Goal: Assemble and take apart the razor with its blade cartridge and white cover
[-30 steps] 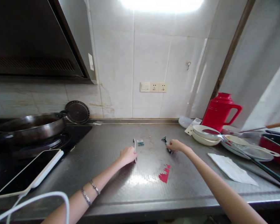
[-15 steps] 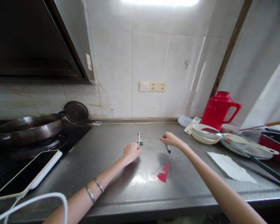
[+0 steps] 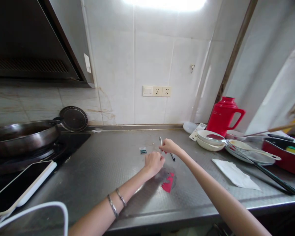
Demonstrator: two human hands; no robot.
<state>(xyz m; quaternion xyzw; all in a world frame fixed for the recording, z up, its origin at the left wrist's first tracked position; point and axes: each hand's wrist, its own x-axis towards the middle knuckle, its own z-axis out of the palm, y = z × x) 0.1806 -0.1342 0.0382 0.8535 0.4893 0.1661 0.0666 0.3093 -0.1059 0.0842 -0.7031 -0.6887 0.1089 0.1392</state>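
My left hand (image 3: 154, 162) is closed around a thin white strip-like piece (image 3: 160, 141) that sticks up from its fingers. My right hand (image 3: 169, 145) is closed on a razer-like tool with a dark handle (image 3: 172, 157), whose head end is hidden under the fingers. The two hands meet above the steel counter (image 3: 108, 164), fingertips nearly touching. A small dark cartridge (image 3: 143, 150) lies on the counter just left of the hands. A red scrap (image 3: 167, 183) lies on the counter below them.
A pan (image 3: 19, 136) sits on the stove at left, with a phone (image 3: 17, 186) and white cable (image 3: 27, 213) in front. Bowls and plates (image 3: 211, 139), a red jug (image 3: 223, 114), a red pan (image 3: 285, 154) and a paper napkin (image 3: 233, 173) stand at right.
Both hands have lifted their pieces off the counter and come together in the middle. The left hand moved right with the white strip. The camera shifted slightly right.
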